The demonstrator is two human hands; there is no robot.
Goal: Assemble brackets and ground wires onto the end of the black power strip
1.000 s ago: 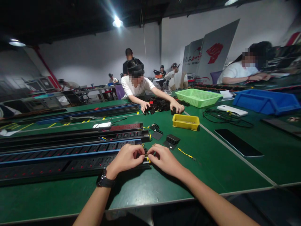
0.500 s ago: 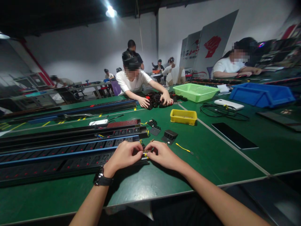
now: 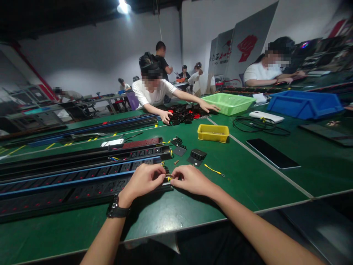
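Note:
My left hand (image 3: 145, 179) and my right hand (image 3: 193, 180) meet at the right end of the nearest black power strip (image 3: 91, 190), thumbs and fingers closed in pinches. Between the fingertips shows a small brass-coloured piece (image 3: 168, 175); its exact kind is too small to tell. Something yellow, perhaps a wire end, shows just below it. Just beyond the hands lies a loose screw (image 3: 176, 162). Black metal brackets (image 3: 197, 156) rest farther back, and a short yellow wire (image 3: 213, 169) with a ring terminal lies right of my right hand.
More power strips (image 3: 146, 151) lie parallel on the left. Toward the back stand a yellow bin (image 3: 213, 137), a green basket (image 3: 230, 105) and a blue bin (image 3: 305, 106). A phone (image 3: 271, 152) and coiled black cable (image 3: 260, 127) lie right. Across the table a person reaches over black parts (image 3: 184, 115).
My hands stay at the strip's end, with the right hand slightly farther from the left. The person opposite has stretched one arm from the black parts toward the green basket. The view shifted slightly.

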